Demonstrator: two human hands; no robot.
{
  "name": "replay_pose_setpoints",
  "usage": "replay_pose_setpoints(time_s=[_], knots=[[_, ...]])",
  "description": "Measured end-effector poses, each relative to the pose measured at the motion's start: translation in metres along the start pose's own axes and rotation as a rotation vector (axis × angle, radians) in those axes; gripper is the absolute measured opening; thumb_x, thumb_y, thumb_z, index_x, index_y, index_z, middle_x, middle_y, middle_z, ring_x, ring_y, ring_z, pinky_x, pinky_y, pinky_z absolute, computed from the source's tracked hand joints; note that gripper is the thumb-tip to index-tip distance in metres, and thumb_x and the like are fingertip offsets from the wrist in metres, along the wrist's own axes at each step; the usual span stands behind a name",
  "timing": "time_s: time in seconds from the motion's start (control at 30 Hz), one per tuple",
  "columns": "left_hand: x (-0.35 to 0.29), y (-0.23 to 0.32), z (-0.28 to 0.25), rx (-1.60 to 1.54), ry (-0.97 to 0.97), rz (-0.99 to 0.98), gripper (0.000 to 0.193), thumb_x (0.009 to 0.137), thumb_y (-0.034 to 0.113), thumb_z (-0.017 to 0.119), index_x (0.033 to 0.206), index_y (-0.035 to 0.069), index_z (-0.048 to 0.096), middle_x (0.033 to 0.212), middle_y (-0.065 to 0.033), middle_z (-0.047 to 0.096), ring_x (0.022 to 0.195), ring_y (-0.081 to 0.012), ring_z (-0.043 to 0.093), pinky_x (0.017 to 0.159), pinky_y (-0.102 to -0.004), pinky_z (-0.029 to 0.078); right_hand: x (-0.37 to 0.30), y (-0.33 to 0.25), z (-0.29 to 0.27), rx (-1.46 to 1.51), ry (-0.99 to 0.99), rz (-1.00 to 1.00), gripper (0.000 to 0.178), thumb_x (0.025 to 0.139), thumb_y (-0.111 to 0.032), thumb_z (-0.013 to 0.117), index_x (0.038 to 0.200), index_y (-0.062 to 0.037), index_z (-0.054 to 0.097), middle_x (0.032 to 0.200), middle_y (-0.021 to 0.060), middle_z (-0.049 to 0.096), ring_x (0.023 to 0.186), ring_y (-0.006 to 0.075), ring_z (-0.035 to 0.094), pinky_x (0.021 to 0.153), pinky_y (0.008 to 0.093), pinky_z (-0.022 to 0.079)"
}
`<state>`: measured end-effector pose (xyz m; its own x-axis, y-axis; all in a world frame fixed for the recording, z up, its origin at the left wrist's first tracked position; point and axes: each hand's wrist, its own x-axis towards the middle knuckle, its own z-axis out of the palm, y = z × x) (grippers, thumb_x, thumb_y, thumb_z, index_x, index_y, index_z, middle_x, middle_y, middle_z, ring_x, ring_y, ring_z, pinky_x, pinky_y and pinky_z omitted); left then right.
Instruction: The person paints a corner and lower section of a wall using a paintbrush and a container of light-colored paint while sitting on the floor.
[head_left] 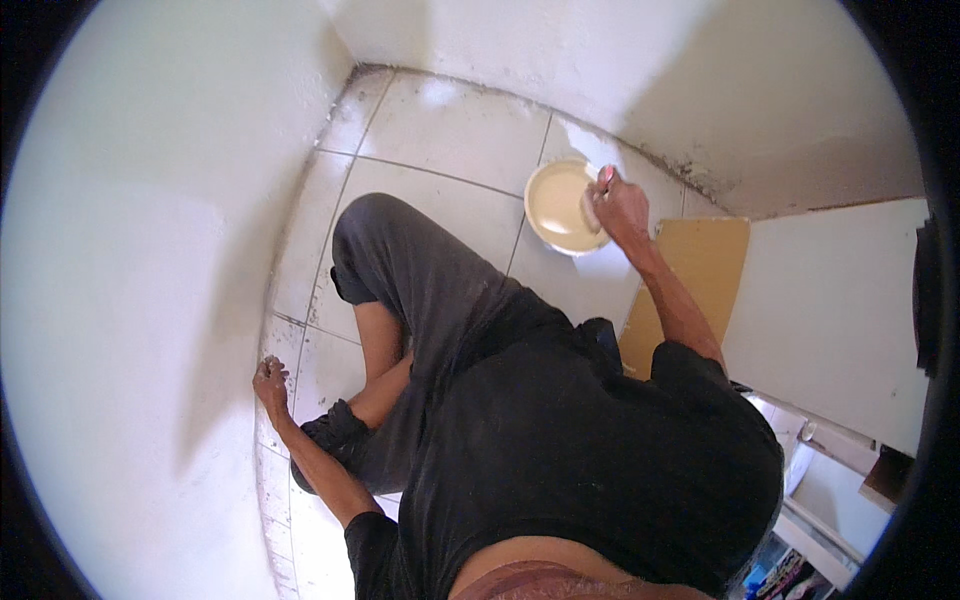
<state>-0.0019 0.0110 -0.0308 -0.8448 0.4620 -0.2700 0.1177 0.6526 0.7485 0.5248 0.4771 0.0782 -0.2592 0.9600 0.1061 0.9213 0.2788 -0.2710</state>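
The person crouches low in a tiled corner, and the way each arm is set follows from that posture. The right hand (618,203) reaches forward over the rim of a round cream-coloured bowl (562,205) that sits on the floor (450,140) just ahead of the bent knee. Its fingers are curled shut around a thin tool (603,180), of which only a short pale stub shows above the knuckles; it may be a brush or a scraper handle, but the view is too small to say. The hand hangs over the bowl's right edge, a fair position for dipping or loading the tool from the pale contents, and the bowl lies within easy reach of that arm without the person needing to shift.

The left hand (270,382) is well apart from the bowl, down by the person's left side, where the white wall (150,300) meets the floor. Its fingers are bent and appear to press against the base of the wall, holding nothing; it looks like a brace that steadies the crouch while the other arm stretches out.

Just beyond the right forearm, a flat tan board (700,270) lies on the floor beside a pale panel (840,300).
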Motion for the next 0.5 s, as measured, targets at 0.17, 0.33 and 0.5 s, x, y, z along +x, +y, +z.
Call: replay_pose_setpoints(time_s=[0.17, 0.33, 0.5], knots=[[0.003, -0.020, -0.008, -0.011, 0.033, 0.027, 0.032, 0.090, 0.019, 0.056, 0.108, -0.008, 0.059, 0.081, -0.0130, 0.064, 0.065, -0.0163, 0.061, 0.056, -0.0271, 0.048, -0.002, -0.023, 0.019, 0.263, -0.040, -0.078, 0.028, 0.080, -0.028, 0.063, 0.085, -0.0008, 0.055, 0.070, 0.0180, 0.061, 0.068, 0.0378, 0.062, 0.062, 0.0464, 0.047], [-0.002, -0.025, -0.011, -0.055, 0.094, 0.095, 0.031, 0.087, 0.018, 0.059, 0.107, -0.006, 0.061, 0.088, -0.0155, 0.065, 0.071, -0.0201, 0.064, 0.062, -0.0291, 0.053, -0.009, -0.041, 0.010, 1.027, -0.123, 0.239, 0.024, 0.079, -0.018, 0.066, 0.078, 0.0013, 0.052, 0.064, 0.0084, 0.054, 0.059, 0.0176, 0.054, 0.057, 0.0347, 0.046], [-0.003, 0.002, -0.001, 0.012, 0.170, 0.040, 0.034, 0.083, 0.021, 0.062, 0.105, -0.004, 0.063, 0.080, -0.0157, 0.068, 0.063, -0.0187, 0.065, 0.062, -0.0316, 0.052, -0.008, -0.005, 0.002, 0.400, -0.057, 0.052, 0.018, 0.085, -0.010, 0.059, 0.073, 0.0013, 0.051, 0.067, 0.0103, 0.059, 0.055, 0.0144, 0.057, 0.049, 0.0304, 0.049]])
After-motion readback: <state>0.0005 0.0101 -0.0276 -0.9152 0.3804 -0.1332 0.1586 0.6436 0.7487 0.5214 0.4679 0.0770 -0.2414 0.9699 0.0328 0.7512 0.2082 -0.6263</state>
